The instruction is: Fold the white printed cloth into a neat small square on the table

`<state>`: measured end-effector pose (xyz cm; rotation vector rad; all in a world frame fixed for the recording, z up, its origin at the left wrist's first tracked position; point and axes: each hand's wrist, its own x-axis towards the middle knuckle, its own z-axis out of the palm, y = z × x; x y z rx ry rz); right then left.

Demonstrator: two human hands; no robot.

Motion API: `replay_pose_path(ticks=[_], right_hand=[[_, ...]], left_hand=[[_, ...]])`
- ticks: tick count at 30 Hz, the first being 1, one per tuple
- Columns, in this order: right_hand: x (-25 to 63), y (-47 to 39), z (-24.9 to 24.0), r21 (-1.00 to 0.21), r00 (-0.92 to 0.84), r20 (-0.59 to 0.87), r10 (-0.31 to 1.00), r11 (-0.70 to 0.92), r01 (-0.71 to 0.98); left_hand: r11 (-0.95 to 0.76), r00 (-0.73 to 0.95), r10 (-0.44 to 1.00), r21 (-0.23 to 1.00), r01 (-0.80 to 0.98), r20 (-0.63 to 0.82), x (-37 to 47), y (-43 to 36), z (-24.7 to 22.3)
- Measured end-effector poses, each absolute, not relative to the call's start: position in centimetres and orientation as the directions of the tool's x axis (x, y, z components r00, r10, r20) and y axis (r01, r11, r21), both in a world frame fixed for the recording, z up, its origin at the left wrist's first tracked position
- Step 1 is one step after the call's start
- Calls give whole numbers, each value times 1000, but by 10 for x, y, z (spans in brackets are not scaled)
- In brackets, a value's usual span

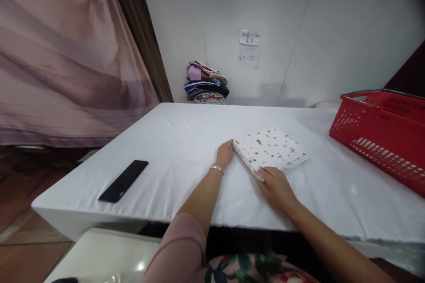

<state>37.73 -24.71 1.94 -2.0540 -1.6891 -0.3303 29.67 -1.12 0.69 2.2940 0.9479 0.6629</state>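
Observation:
A folded white cloth (265,148) printed with small grey and green motifs lies flat on the table, turned at an angle. Its layered edge faces me on the left side. My left hand (226,152), with a bracelet at the wrist, is closed on the cloth's left corner. At the near corner, my right hand (275,185) grips the cloth with its fingers over the top and the thumb out of sight.
A black phone (123,181) lies on the white-covered table (179,141) at the left. At the right stands a red plastic basket (381,137). Folded fabrics (206,84) are stacked behind the far edge, near paper notes (249,48) on the wall. A pink curtain (66,53) hangs at left.

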Motion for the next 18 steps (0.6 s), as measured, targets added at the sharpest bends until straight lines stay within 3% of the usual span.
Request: replay_pose_path(ticks=[10, 18], right_hand=[[377, -252, 5, -210, 229, 529, 817, -135, 968], [380, -257, 13, -167, 174, 529, 831, -99, 981]], left_hand=[[-644, 676, 682, 669, 372, 280, 303, 5, 0], [-535, 607, 769, 720, 441, 200, 303, 5, 4]])
